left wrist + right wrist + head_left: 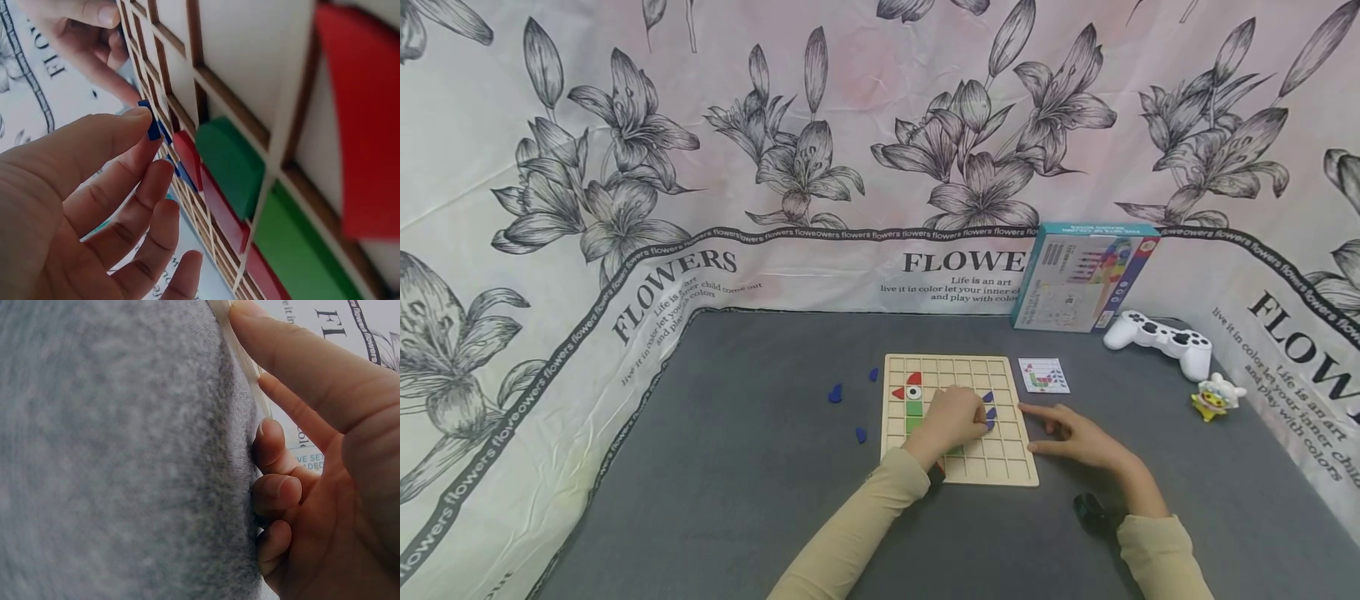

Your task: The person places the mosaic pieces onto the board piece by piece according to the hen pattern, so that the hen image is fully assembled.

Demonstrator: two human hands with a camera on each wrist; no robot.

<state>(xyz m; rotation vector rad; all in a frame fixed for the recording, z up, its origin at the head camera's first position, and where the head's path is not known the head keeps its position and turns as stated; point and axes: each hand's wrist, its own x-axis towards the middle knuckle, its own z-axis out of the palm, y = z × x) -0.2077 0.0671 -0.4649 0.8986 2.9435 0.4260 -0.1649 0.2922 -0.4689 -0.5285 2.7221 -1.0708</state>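
Observation:
My left hand point(951, 418) reaches over a wooden grid board point(1017, 468). In the left wrist view its thumb and index finger pinch a small blue piece point(150, 120) above the grid. Blue pieces point(988, 397) lie in cells just past the fingers. A red piece point(915, 379), a round eye piece point(913, 392) and green squares point(913, 408) sit in the left columns; the forearm and hand hide part of the board. At the board's right edge, my right hand point(1078, 437) touches the rim with extended thumb and index finger, its other fingers curled in.
Loose blue pieces point(835, 393) lie left of the board. A pattern card point(1043, 376) rests by its upper right corner. Behind stand a box point(1078, 279), a white game controller point(1161, 340) and a small figurine point(1216, 396) farther right.

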